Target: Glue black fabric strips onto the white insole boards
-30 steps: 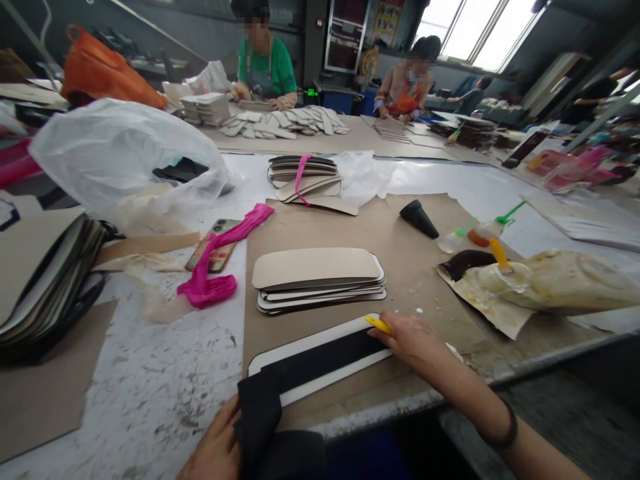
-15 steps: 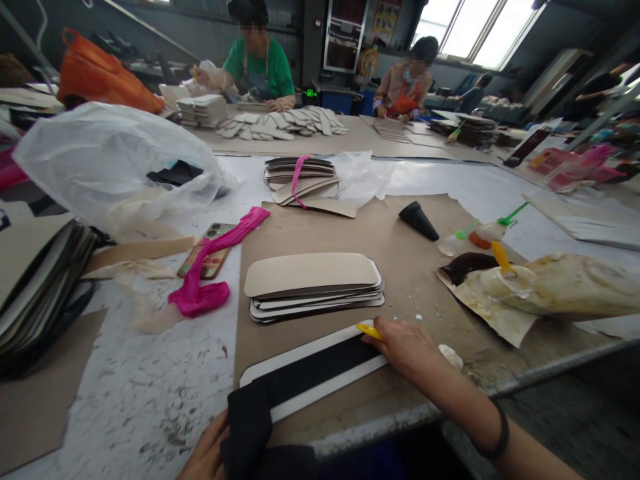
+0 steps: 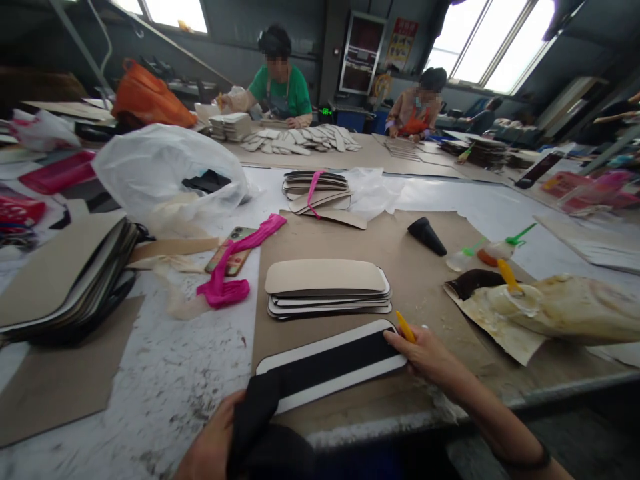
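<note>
A white panel with rounded corners [image 3: 345, 385] lies near the table's front edge, with a black fabric strip [image 3: 330, 360] running lengthwise over it. My left hand [image 3: 213, 437] grips the loose, folded end of the strip at the panel's left end; its fingertips are hidden behind the fabric. At the other end, my right hand [image 3: 430, 353] keeps a yellow plastic tool [image 3: 405, 327] in its grasp, tilted up, while a fingertip or thumb touches the strip's end. Just behind the panel sits a stack of similar beige-topped panels [image 3: 325, 277].
A glue container [image 3: 575, 307] with a yellow tool in it lies at right, near small bottles [image 3: 495, 252] and a black cone [image 3: 427, 236]. Leftward are a pink strip [image 3: 227, 280], a phone [image 3: 235, 250], a plastic bag [image 3: 165, 160] and stacked sheets [image 3: 65, 273]. Two people work opposite.
My right hand has shifted to the panel's right end, and the yellow tool has swung from lying across the strip to pointing upward. The view has turned slightly left. My left hand still grips the fabric.
</note>
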`<state>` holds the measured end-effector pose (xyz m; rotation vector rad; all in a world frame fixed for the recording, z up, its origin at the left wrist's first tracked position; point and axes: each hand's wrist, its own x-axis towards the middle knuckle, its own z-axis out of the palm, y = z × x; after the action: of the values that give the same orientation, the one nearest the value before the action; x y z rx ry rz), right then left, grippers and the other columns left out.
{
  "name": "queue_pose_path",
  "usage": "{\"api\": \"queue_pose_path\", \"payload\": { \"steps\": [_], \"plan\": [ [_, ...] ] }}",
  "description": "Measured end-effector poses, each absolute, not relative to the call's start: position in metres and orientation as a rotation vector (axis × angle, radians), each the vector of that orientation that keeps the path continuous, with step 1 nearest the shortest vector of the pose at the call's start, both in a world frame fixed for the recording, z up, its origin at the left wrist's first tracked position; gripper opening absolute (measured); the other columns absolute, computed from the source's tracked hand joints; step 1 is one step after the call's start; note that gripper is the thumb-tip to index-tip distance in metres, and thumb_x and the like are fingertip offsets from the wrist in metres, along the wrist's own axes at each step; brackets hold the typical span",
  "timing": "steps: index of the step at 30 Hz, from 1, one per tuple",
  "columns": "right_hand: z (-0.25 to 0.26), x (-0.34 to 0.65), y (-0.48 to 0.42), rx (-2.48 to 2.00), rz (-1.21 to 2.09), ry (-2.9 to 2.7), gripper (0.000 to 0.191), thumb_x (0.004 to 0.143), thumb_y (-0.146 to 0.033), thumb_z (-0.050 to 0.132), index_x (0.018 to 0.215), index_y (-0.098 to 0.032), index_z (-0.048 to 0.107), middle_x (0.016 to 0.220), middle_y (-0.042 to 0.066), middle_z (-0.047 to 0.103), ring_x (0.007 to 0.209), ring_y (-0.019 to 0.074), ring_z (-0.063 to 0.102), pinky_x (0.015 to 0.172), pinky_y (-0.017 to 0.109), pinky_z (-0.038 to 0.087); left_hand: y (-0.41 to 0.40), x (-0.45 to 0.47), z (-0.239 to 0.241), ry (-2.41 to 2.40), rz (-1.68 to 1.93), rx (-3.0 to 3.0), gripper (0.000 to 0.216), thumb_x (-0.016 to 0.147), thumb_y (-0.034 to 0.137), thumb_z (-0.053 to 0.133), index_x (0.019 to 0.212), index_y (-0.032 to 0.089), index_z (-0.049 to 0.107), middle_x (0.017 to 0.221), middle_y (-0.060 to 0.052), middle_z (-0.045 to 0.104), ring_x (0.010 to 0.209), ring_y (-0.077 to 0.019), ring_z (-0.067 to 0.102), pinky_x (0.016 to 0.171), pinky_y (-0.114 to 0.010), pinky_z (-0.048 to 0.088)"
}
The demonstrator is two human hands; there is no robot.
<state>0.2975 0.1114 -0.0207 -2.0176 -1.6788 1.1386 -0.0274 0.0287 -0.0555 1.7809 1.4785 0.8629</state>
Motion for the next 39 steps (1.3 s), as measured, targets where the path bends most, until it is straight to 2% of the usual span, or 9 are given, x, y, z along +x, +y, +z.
{"api": "queue_pose_path", "payload": {
  "steps": [3, 5, 8, 10, 13, 19, 25, 32, 39],
  "plan": [
    [-0.017, 0.295, 0.105, -1.957, 1.201, -1.577, 0.039, 0.073, -0.058, 0.040, 0.065, -0.020, 0.042, 0.049, -0.007, 0.033, 0.039, 0.0079, 0.034, 0.037, 0.020, 0.028, 0.032, -0.024, -0.043, 1.661, 0.999, 0.878, 0.022, 0.071, 0.038, 0.061, 0.078, 0.018, 0.069, 0.089, -0.009, 0.070, 0.086, -0.0253, 0.063, 0.079, -0.032, 0.052],
    [-0.015, 0.295, 0.098, -1.938, 1.232, -1.483, 0.041, 0.072, -0.060, 0.043, 0.066, -0.020, 0.042, 0.050, -0.008, 0.032, 0.040, 0.0072, 0.032, 0.036, 0.019, 0.026, 0.036, -0.022, -0.037, 1.597, 1.056, 0.448, 0.032, 0.062, 0.046, 0.071, 0.068, 0.015, 0.066, 0.063, -0.005, 0.066, 0.059, -0.0191, 0.061, 0.057, -0.027, 0.053],
    [-0.013, 0.293, 0.088, -1.950, 1.250, -1.298, 0.043, 0.068, -0.062, 0.050, 0.067, -0.020, 0.043, 0.051, -0.008, 0.030, 0.041, 0.0066, 0.030, 0.036, 0.018, 0.022, 0.038, -0.020, -0.028, 1.478, 1.131, 0.321, 0.045, 0.054, 0.046, 0.077, 0.078, 0.011, 0.063, 0.045, 0.006, 0.047, 0.039, -0.0070, 0.040, 0.038, -0.017, 0.036],
    [-0.014, 0.289, 0.082, -1.963, 1.259, -1.237, 0.044, 0.066, -0.062, 0.053, 0.069, -0.019, 0.044, 0.052, -0.008, 0.031, 0.041, 0.0065, 0.030, 0.037, 0.018, 0.022, 0.037, -0.019, -0.021, 1.445, 1.134, 0.406, 0.047, 0.056, 0.043, 0.077, 0.087, 0.011, 0.062, 0.052, 0.005, 0.052, 0.044, -0.0071, 0.042, 0.040, -0.017, 0.035],
    [-0.015, 0.282, 0.075, -1.968, 1.266, -1.208, 0.043, 0.065, -0.061, 0.055, 0.069, -0.020, 0.043, 0.050, -0.009, 0.031, 0.040, 0.0066, 0.032, 0.038, 0.018, 0.023, 0.035, -0.019, -0.015, 1.465, 1.074, 0.503, 0.049, 0.059, 0.038, 0.076, 0.096, 0.012, 0.060, 0.074, -0.004, 0.067, 0.062, -0.0160, 0.058, 0.052, -0.023, 0.045],
    [-0.010, 0.266, 0.064, -2.035, 1.175, -1.274, 0.040, 0.065, -0.060, 0.053, 0.063, -0.021, 0.044, 0.042, -0.009, 0.034, 0.036, 0.0089, 0.038, 0.038, 0.021, 0.027, 0.034, -0.023, -0.028, 1.462, 1.069, 0.608, 0.062, 0.064, 0.033, 0.073, 0.117, 0.011, 0.049, 0.105, -0.011, 0.066, 0.099, -0.0260, 0.060, 0.089, -0.035, 0.045],
    [0.004, 0.247, 0.052, -2.108, 0.919, -1.378, 0.035, 0.070, -0.056, 0.043, 0.056, -0.023, 0.041, 0.035, -0.007, 0.038, 0.032, 0.0112, 0.041, 0.039, 0.024, 0.028, 0.033, -0.026, -0.034, 1.513, 0.983, 0.590, 0.049, 0.063, 0.038, 0.071, 0.101, 0.010, 0.059, 0.102, -0.014, 0.067, 0.101, -0.0301, 0.059, 0.089, -0.039, 0.046],
    [0.004, 0.244, 0.048, -2.077, 0.827, -1.438, 0.029, 0.068, -0.053, 0.046, 0.061, -0.024, 0.046, 0.037, -0.008, 0.040, 0.035, 0.0131, 0.042, 0.044, 0.026, 0.031, 0.034, -0.025, -0.029, 1.615, 0.956, 0.708, 0.033, 0.070, 0.033, 0.064, 0.094, 0.012, 0.059, 0.098, -0.013, 0.068, 0.099, -0.0262, 0.060, 0.093, -0.035, 0.044],
    [0.008, 0.245, 0.049, -2.137, 0.697, -1.447, 0.029, 0.068, -0.054, 0.048, 0.060, -0.025, 0.047, 0.037, -0.007, 0.037, 0.039, 0.0145, 0.038, 0.044, 0.026, 0.030, 0.033, -0.024, -0.030, 1.612, 0.988, 0.665, 0.047, 0.066, 0.040, 0.067, 0.101, 0.011, 0.056, 0.105, -0.014, 0.066, 0.101, -0.0284, 0.059, 0.089, -0.036, 0.047]
  ]
}}
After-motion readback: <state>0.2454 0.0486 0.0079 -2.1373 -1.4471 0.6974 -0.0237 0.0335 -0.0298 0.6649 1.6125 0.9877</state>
